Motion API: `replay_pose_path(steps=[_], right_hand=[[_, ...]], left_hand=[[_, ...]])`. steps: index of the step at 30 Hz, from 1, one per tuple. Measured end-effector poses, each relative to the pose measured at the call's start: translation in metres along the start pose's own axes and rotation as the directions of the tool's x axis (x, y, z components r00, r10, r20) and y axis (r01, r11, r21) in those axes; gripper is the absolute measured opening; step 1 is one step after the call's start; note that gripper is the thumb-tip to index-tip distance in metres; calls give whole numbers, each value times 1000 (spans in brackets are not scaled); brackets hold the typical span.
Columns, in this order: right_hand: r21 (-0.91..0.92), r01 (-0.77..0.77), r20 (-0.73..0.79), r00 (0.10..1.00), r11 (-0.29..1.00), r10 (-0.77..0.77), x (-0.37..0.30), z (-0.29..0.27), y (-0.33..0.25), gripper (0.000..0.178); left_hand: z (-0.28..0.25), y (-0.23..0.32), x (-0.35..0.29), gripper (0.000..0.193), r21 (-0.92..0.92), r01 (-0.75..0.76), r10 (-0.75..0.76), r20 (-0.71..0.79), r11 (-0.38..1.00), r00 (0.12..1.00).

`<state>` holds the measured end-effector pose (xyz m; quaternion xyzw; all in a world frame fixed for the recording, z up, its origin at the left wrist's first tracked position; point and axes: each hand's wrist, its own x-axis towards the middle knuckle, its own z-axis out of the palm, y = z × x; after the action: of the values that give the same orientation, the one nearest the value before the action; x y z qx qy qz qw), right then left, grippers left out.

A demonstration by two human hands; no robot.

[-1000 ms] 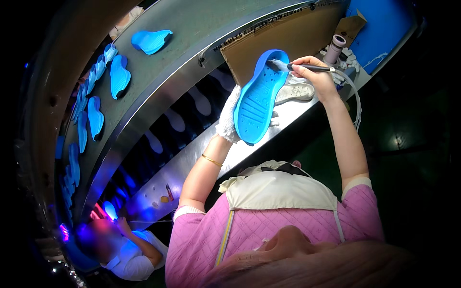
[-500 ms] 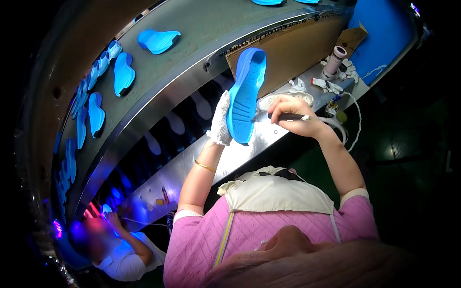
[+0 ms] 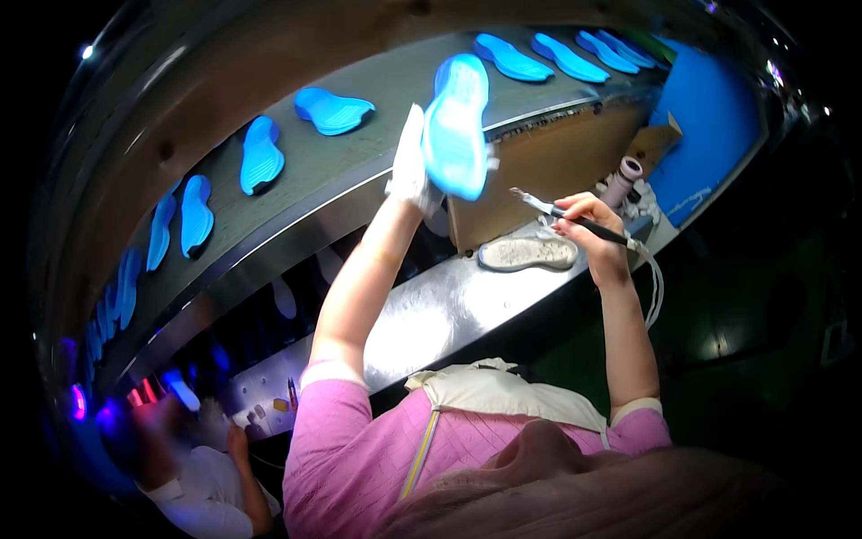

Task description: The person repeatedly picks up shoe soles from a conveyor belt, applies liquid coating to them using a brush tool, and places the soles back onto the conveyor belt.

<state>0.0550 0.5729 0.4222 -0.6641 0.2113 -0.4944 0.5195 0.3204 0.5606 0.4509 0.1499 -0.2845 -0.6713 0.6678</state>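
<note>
My left hand (image 3: 411, 171), in a white knitted glove, holds a bright blue shoe sole (image 3: 456, 130) upright, toe end up, over the front edge of the conveyor belt. Its face is partly washed out by glare. My bare right hand (image 3: 594, 235) grips a brush (image 3: 613, 235) with a black handle, its bristle tip pointing left toward the sole but apart from it. A white tube (image 3: 657, 286) runs from the handle's rear end. Below the two hands, a pale, off-white sole (image 3: 528, 254) lies on the metal bench (image 3: 476, 301).
Several blue soles (image 3: 262, 154) lie along the curved conveyor belt (image 3: 395, 85). A brown cardboard sheet (image 3: 548, 171) stands against its edge. At the right are a pink tumbler (image 3: 622, 182) and a blue panel (image 3: 718, 135). A co-worker (image 3: 202, 485) sits at lower left.
My left hand has lifted the blue sole up and away, toward the belt. My right hand has risen slightly to the right, and the brush now shows fully. The pale sole is uncovered.
</note>
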Motion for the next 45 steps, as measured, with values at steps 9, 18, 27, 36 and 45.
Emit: replay_pose_path(steps=[9,18,27,36,45], right_hand=[[-79,-30,-31,999,996,27,-30,-5,23,13],[-51,-69,87,993,996,74,-22,30,42,19],[-57,-109,120,986,992,116,-19,22,54,18],[296,-276,87,961,915,262,-35,45,77,18],[48,-76,189,980,996,65,-34,105,38,17]], left_hand=[[-60,35,42,61,797,-222,558,563,-562,609],[-73,103,-39,16,420,293,446,334,-859,830],[-25,114,-127,23,908,-391,844,322,-148,429],[-68,56,-129,50,42,-318,289,322,947,902],[-73,-55,-180,79,-356,90,-117,-57,930,991]])
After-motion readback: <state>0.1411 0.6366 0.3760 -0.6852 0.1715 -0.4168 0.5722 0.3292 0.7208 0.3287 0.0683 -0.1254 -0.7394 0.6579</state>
